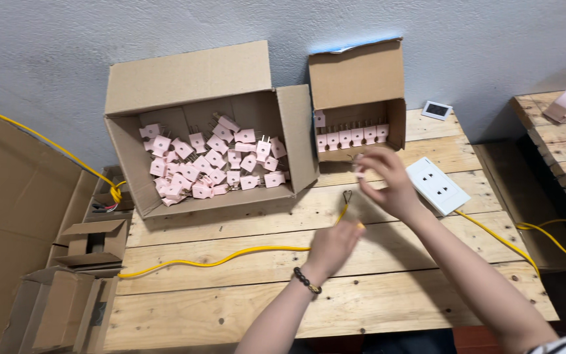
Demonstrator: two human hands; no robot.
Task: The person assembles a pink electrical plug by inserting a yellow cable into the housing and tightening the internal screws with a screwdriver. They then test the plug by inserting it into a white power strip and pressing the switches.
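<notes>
My left hand (333, 245), with a dark bead bracelet on the wrist, grips the end of a yellow cable (217, 260) whose bare dark wire tips stick up near the middle of the wooden table (230, 308). My right hand (388, 180) is raised in front of a small cardboard box (358, 78) and pinches a small pink plug, blurred by motion. That small box holds a neat row of pink plugs (352, 137). A large open cardboard box (191, 85) to the left is full of loose pink plugs (211, 164).
A white socket strip (437, 185) lies to the right of my right hand, with a yellow cord (499, 239) running off right. A small white device (437, 109) sits by the wall. Empty cardboard boxes (90, 246) stand at left. A second wooden table (565, 151) is at right.
</notes>
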